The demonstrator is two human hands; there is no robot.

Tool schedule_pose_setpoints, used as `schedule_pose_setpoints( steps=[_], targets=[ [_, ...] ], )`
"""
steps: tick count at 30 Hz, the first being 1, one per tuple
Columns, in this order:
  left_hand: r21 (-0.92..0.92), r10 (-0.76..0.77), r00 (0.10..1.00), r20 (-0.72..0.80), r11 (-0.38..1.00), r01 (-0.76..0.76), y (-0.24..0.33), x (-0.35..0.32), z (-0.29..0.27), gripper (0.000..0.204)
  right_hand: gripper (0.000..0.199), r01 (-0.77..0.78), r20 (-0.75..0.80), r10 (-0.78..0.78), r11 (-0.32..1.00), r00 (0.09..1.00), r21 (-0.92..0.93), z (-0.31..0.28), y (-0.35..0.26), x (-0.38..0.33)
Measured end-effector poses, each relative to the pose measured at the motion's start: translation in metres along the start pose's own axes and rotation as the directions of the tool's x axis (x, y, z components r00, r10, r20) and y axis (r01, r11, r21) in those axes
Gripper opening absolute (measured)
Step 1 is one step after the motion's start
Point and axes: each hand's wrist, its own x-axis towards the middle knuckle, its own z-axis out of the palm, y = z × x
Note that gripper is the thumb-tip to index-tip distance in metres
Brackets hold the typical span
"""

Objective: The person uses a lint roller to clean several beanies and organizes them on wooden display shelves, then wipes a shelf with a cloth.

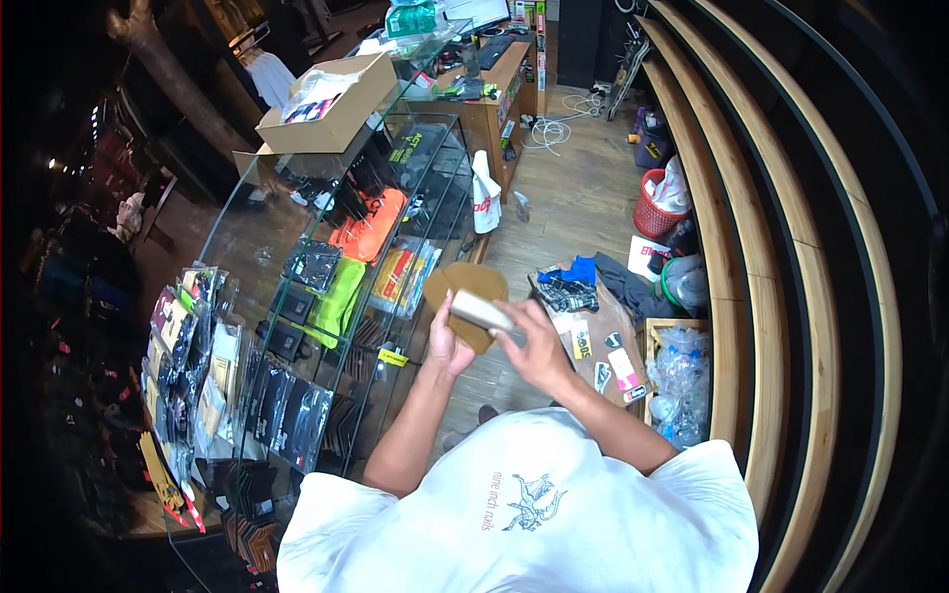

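In front of my chest, my left hand (451,341) holds a tan-brown cap (461,282) by its near left side, thumb pointing up. My right hand (537,348) is closed round the right end of a pale, oblong, roller-like thing (480,309), which lies across the cap. Motion smears it, so I cannot make out its exact kind. Part of the cap is hidden behind this thing and my fingers.
To the left stands a glass display case (346,326) with packaged goods; an open cardboard box (331,104) sits on top. Wooden-edged steps (732,296) curve along the right. A cardboard piece (603,346) with clothing and a crate of plastic (680,385) lie by them.
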Motion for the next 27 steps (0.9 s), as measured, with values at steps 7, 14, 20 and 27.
schedule_pose_setpoints(
  steps=[7,14,20,27],
  targets=[
    [0.009,0.008,1.0,0.024,1.0,-0.008,-0.006,-0.01,0.009,0.05,0.038,-0.105,-0.252,0.049,0.972,0.966,-0.211,-0.015,0.037,0.019],
    [0.053,0.001,0.997,0.074,0.999,-0.005,0.006,-0.017,0.017,0.057,0.037,-0.1,-0.361,-0.03,0.936,0.932,-0.336,-0.002,0.059,0.021],
    [-0.189,0.11,0.965,0.237,0.98,-0.066,0.033,-0.036,0.03,0.078,0.039,-0.231,-0.396,0.18,0.969,0.9,-0.086,-0.047,0.011,0.042],
    [-0.019,-0.039,0.994,0.1,0.999,0.041,0.05,0.011,-0.024,0.062,0.039,-0.105,-0.193,0.09,0.992,0.977,-0.068,0.01,-0.017,0.026]
  ],
)
